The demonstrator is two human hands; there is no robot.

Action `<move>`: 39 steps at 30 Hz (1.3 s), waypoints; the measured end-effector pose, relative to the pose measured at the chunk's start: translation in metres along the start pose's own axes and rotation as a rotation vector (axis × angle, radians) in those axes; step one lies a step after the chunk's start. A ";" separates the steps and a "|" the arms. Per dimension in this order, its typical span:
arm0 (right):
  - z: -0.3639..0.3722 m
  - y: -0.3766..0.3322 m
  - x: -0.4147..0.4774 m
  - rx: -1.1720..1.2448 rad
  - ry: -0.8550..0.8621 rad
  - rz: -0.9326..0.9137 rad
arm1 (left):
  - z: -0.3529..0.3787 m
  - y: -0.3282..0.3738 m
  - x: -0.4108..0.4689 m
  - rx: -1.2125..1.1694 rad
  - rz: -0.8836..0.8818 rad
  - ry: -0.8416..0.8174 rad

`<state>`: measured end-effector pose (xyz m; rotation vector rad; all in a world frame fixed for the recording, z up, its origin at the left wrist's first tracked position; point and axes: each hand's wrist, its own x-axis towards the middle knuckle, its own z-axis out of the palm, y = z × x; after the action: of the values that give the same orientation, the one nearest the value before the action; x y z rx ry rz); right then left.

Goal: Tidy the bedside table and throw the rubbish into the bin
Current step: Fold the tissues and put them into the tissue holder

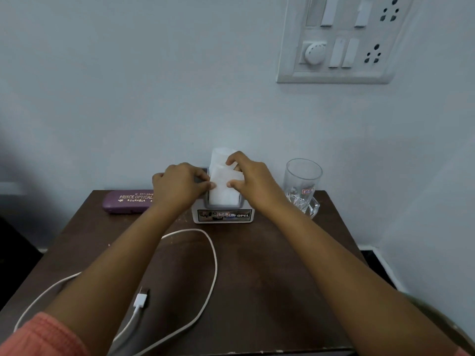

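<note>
On the bedside table [270, 265]: one tissue holder [224, 215], one spectacle case [127, 201] to its left, one glass mug [303, 187] to its right, one white cable [205, 255] in front. Both arms reach forward over the table. The left hand [177, 185] and right hand [250, 179] pinch the white tissues [222, 191] standing in the holder, fingers curled narrow.

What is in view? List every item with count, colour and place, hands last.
table: 1, dark brown, fills the foreground against the wall
case: 1, purple with gold lettering, back left of the table
holder: 1, grey-white with a label, back centre of the table
tissues: white, count unclear, upright in the holder
glass: 1, clear with a small red label, back right of the table
cable: 1, white, looped across the front left, plug at the near end
switchboard: 1, white, on the wall upper right
left hand: 1, pinching the tissues' left edge
right hand: 1, pinching the tissues from the right
</note>
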<state>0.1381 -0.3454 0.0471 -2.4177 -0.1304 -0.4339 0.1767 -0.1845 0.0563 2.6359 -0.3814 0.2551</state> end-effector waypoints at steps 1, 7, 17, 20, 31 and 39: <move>0.002 0.000 -0.001 0.020 0.023 -0.015 | 0.003 0.001 0.000 -0.003 -0.024 0.019; 0.006 0.008 -0.011 0.054 0.239 0.030 | 0.018 -0.008 -0.007 -0.096 -0.033 0.147; 0.004 0.012 0.001 0.137 -0.088 0.289 | 0.020 -0.007 0.018 -0.598 0.115 -0.333; 0.002 0.011 0.010 0.052 -0.152 0.302 | 0.023 -0.011 0.020 -0.615 0.143 -0.346; -0.004 0.009 0.031 -0.173 -0.313 0.229 | 0.013 -0.012 0.036 -0.304 0.177 -0.297; 0.002 0.010 0.025 -0.220 -0.175 0.160 | 0.011 -0.012 0.032 -0.376 0.192 -0.239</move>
<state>0.1648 -0.3523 0.0478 -2.6562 0.0372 -0.1704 0.2119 -0.1865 0.0499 2.2635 -0.6910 -0.0694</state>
